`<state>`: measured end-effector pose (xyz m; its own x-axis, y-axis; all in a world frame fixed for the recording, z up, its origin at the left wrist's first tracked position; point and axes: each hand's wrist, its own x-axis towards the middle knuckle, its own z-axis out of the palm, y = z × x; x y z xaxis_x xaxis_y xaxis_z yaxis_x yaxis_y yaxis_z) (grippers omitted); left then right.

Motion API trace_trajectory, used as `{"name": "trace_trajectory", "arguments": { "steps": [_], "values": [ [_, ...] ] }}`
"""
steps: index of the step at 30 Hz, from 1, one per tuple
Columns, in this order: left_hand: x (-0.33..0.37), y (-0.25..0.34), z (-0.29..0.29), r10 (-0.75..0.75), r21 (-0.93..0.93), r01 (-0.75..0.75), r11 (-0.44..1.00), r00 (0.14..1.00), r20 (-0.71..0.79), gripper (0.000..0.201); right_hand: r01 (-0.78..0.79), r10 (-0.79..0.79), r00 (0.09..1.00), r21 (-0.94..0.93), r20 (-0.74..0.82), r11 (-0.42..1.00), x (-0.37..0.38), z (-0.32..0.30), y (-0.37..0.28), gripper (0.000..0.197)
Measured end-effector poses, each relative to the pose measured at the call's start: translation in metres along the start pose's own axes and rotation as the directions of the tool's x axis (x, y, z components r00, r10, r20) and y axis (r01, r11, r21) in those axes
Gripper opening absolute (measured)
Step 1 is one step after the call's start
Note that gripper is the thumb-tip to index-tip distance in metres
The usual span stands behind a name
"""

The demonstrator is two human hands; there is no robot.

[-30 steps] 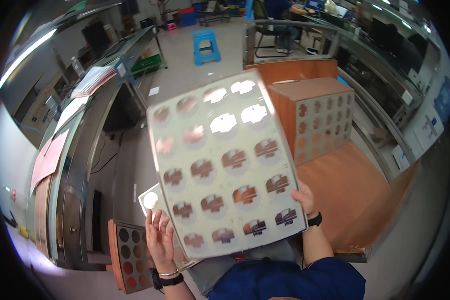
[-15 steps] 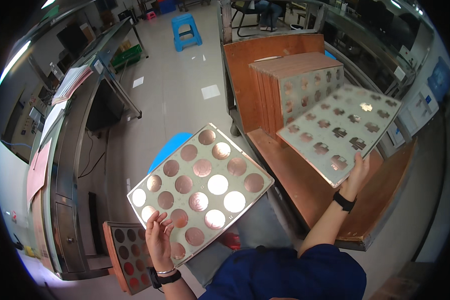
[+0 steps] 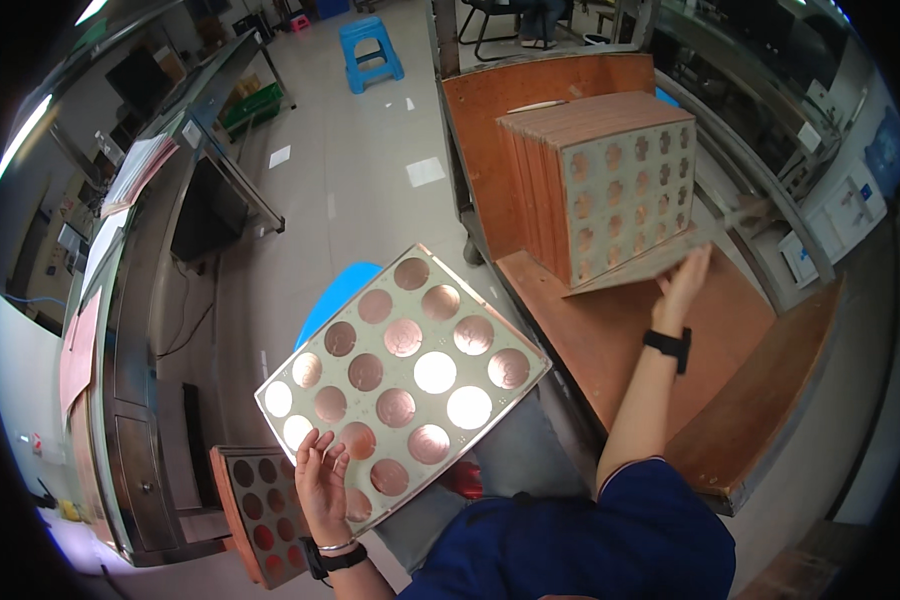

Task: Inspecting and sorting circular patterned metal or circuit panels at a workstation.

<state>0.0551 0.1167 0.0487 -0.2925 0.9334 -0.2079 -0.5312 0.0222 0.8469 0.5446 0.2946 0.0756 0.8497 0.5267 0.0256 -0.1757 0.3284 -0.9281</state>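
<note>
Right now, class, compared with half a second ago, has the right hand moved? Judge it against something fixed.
Yes: judged against the standing stack of panels, the right hand has moved forward and slightly left, nearer the stack.

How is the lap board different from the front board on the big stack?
The lap board has round coppery spots; the front board has blocky, notched ones. The lap board faces up; the front board stands nearly upright. Both are pale, with rows of shiny shapes.
</note>
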Motion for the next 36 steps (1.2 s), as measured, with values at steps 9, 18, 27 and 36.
{"name": "trace_trajectory", "arguments": {
  "steps": [9,18,27,36],
  "values": [
    [-0.011,0.004,-0.004,0.027,-0.056,-0.03,0.998,0.998,-0.06,0.031,0.536,-0.233,0.828,-0.596,0.511,0.598,0.015,0.088,0.158,0.087],
    [-0.026,0.008,-0.018,0.056,-0.054,-0.066,0.996,0.983,-0.175,0.03,0.465,-0.078,0.872,-0.766,0.484,0.443,0.036,0.083,0.157,0.093],
    [-0.028,-0.007,-0.073,0.214,0.079,-0.208,0.975,0.773,-0.597,0.026,0.548,0.047,0.575,-0.428,0.817,0.719,-0.046,0.048,0.117,0.044],
    [-0.028,-0.032,-0.097,0.04,0.09,0.004,0.996,0.874,-0.485,0.033,0.822,-0.02,0.255,-0.205,0.967,0.532,-0.156,0.028,0.106,0.041]
  ]
}}
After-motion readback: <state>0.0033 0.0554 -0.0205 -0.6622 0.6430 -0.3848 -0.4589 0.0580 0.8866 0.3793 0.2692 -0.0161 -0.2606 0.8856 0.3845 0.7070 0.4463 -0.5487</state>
